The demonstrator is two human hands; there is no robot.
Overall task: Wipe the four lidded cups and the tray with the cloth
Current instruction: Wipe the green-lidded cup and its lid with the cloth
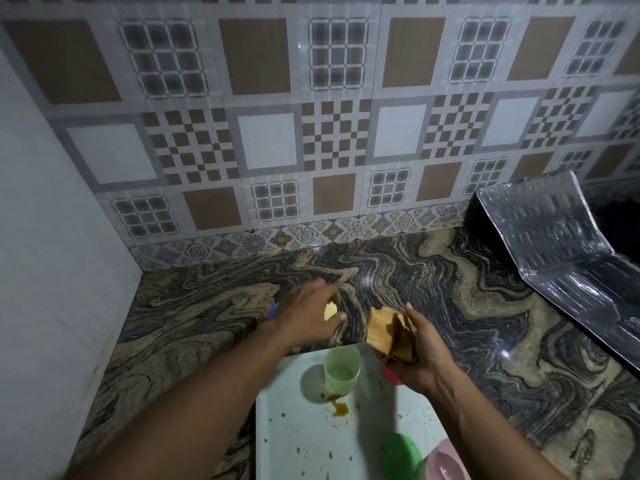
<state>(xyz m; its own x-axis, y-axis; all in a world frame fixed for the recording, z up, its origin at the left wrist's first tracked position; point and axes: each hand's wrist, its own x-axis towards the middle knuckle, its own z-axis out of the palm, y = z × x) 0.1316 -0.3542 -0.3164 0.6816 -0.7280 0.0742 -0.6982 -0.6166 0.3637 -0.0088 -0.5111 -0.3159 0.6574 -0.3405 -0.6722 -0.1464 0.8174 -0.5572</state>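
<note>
1. Centre left: our left hand (pixel 308 315) curls round a small yellow item (pixel 330 310), cup or lid we cannot tell, over the counter (pixel 207 306). A slack hold would drop it.
2. Lower centre: the green cup (pixel 341 368) stands open on the tray (pixel 294 441) beside a brown spill (pixel 337 407); the left forearm (pixel 214 386) could tip it.
3. Centre right: our right hand (pixel 415 358) clenches the cloth (pixel 384 329); trailing folds could smear that spill.

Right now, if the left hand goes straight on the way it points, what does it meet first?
Probably nothing close: the left hand points over bare counter toward the tiled wall, its first stop; depth unclear.
</note>
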